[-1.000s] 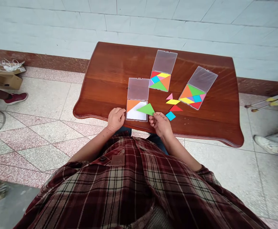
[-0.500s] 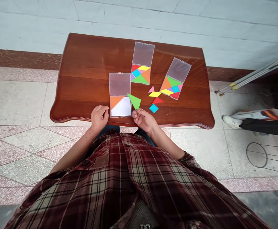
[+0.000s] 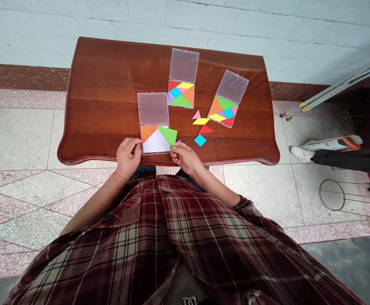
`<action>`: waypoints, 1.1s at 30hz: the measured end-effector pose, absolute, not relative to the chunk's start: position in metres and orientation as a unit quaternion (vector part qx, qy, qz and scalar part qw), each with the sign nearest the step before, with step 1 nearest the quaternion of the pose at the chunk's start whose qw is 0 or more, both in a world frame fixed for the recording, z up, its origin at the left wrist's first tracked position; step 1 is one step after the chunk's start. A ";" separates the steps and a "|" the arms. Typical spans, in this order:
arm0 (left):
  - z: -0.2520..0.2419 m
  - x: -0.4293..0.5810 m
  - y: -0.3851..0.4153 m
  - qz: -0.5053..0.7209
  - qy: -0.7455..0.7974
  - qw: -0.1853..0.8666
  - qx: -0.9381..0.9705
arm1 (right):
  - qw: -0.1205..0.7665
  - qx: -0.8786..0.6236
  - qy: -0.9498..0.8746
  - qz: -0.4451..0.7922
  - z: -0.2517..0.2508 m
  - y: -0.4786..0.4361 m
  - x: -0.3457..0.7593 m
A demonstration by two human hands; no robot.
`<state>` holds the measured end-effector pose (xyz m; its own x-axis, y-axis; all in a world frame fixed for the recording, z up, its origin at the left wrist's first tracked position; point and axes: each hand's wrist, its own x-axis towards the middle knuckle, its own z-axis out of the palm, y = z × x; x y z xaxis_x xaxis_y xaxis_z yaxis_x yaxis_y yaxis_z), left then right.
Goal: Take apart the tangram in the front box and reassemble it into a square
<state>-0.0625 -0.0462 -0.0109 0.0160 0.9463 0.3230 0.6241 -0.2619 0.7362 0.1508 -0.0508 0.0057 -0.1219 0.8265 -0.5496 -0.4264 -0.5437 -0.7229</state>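
While right fingers (image 3: 179,150) seemingly pinch it, the green triangle (image 3: 169,134) protrudes.

Maroon plaid shirt (image 3: 159,237), dark buttons (image 3: 108,217), brown chest patch (image 3: 130,216); blue trousers (image 3: 146,170), perhaps denim.

purple piece (image 3: 178,141) part-hidden, poles (image 3: 331,92) cut off

For the table (image 3: 115,84), glossy red-brown wood with a curving front. On it, all open: the near case (image 3: 153,109) close to the front, the far case (image 3: 184,65) behind and slightly right, the right case (image 3: 232,87) askew. Loose between near and right cases: a pink triangle (image 3: 197,115), a yellow parallelogram (image 3: 201,121) at the right case's corner, a red triangle (image 3: 206,129), a blue square (image 3: 200,140). Mostly hidden beside the near case, a purple piece (image 3: 178,141).
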 end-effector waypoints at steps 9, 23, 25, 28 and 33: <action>0.008 -0.010 -0.045 0.383 0.547 0.592 0.451 | 0.385 -0.497 -0.290 0.721 0.002 -0.060 0.131; 0.022 -0.030 -0.040 0.272 0.537 0.646 0.468 | 0.398 -0.495 -0.413 0.653 0.005 -0.047 0.154; 0.018 -0.032 -0.040 0.274 0.536 0.634 0.486 | 0.391 -0.500 -0.414 0.652 0.003 -0.047 0.154; 0.012 -0.033 -0.040 0.290 0.543 0.592 0.520 | 0.380 -0.516 -0.418 0.644 -0.001 -0.048 0.154; 0.013 -0.034 -0.040 0.267 0.562 0.428 0.656 | 0.397 -0.535 -0.405 0.626 -0.007 -0.044 0.155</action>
<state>-0.0338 -0.0401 0.0127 0.2267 0.9650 -0.1319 0.5083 -0.0017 0.8612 0.1551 -0.0442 -0.0069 -0.1130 0.9307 -0.3479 -0.0644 -0.3563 -0.9322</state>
